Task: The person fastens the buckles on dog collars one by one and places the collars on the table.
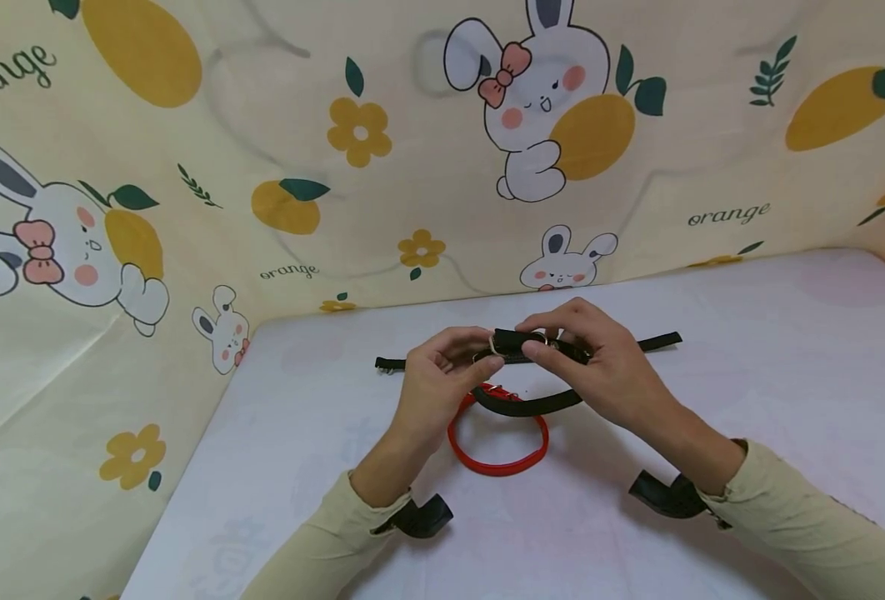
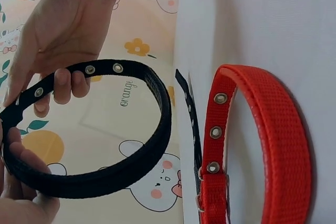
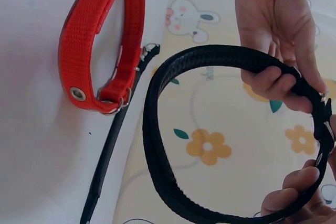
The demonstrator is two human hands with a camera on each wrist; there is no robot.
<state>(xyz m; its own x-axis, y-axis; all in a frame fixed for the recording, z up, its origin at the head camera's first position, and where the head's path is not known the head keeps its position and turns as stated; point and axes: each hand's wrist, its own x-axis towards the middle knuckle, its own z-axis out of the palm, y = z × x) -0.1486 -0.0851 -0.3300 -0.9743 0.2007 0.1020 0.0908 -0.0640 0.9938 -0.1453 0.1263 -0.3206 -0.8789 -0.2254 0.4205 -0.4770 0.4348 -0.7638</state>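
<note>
Head view: white tabletop (image 1: pixel 712 400), bunny-and-orange print cloth backdrop (image 1: pixel 187 250) behind and left. Left hand (image 1: pixel 442 379) and right hand (image 1: pixel 600 367) both pinch black woven buckled collar (image 1: pixel 532 404) above red woven collar loop (image 1: pixel 498 446); flat black strap (image 1: pixel 656 341) lies behind.

Left wrist: black collar (image 2: pixel 152 145) held off the table, fingers (image 2: pixel 63 85) curled on the eyelet end; red collar (image 2: pixel 273 129) flat on white.

Right wrist: same grip, black collar (image 3: pixel 157 145) over the backdrop, red collar (image 3: pixel 105 40) on the table.

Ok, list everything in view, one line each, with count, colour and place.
black collar: one, black, looped, held above the table by both hands at its buckle end.
red collar: one, red, buckled into a loop, lying on the table below the hands.
black strap: one, black, lying flat on the table behind the hands.
table: one, white cover.
backdrop cloth: one, cream, printed with rabbits and oranges, behind and left of the table.
left hand: grips the black collar.
right hand: pinches the black collar.
</note>
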